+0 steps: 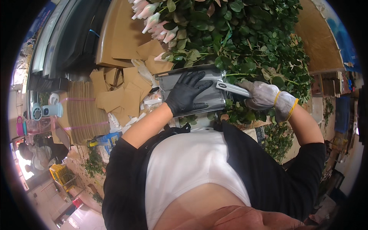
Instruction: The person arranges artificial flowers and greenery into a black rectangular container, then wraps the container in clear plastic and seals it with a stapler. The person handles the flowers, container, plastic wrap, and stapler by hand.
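My left hand (pixel 188 92), in a black glove, lies with fingers spread over a flat dark wrap (pixel 212 100) with a clear, shiny surface. My right hand (pixel 262 96), in a pale grey work glove with a yellow band at the wrist, is closed around a silver-white stapler (pixel 234 89). The stapler's front end sits at the wrap's right edge; whether its jaws are pressed together I cannot tell. Leafy green rose stems (pixel 264 46) lie beyond and to the right of the wrap. Pink rosebuds (pixel 151 21) in white net sleeves show at the upper left of the leaves.
Loose brown cardboard pieces (pixel 122 96) are scattered left of the wrap, beside a strapped cardboard stack (pixel 81 111). A large cardboard sheet (pixel 119 32) and black plastic sheets (pixel 76 42) stand at far left. A light-blue fan (pixel 51 110) is beyond the stack. Another person (pixel 40 153) is at the left.
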A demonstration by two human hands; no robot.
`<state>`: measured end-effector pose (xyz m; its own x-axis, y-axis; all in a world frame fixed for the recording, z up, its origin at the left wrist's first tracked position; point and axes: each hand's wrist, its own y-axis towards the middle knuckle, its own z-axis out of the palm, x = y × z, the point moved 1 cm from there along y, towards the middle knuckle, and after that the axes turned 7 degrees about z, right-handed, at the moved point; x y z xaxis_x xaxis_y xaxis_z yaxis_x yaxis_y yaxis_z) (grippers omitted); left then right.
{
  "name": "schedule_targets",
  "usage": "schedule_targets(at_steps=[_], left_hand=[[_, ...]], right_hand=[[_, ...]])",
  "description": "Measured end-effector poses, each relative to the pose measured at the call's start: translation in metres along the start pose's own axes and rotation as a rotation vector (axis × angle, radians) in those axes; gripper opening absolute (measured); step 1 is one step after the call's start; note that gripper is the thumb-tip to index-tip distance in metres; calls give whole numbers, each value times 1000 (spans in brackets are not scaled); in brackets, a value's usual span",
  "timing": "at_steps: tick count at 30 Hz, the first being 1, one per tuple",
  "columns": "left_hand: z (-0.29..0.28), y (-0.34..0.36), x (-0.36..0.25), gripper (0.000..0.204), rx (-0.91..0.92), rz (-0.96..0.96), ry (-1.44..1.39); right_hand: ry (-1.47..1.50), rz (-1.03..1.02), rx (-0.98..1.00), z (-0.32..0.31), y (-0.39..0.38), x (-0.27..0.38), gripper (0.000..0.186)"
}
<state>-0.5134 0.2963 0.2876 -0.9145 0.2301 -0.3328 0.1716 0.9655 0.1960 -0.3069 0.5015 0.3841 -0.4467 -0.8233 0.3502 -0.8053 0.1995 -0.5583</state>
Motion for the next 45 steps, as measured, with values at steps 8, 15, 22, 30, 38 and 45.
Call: schedule_targets(at_steps=[8,15,22,30,38,45], left_hand=[[2,1,1,64,-76,-3,-25],[-6,-118,23,18,-843,-417,-278],[122,-220,-3,60,61,-677,32],[125,-438,-85,49,-136,-1178,390],[92,-349,-8,51,-641,-1006,169],[113,-355,1,37,-260,-1024,338]], right_hand=[[-137,222,27,5,17,-1,38],[50,101,-321,-41,-47,30,52],[465,71,246,22,-33,116,49],[392,-131,207,197,111,163,31],[1530,14,259,259,168,231,24],[-513,-437,367,214,176,245,28]])
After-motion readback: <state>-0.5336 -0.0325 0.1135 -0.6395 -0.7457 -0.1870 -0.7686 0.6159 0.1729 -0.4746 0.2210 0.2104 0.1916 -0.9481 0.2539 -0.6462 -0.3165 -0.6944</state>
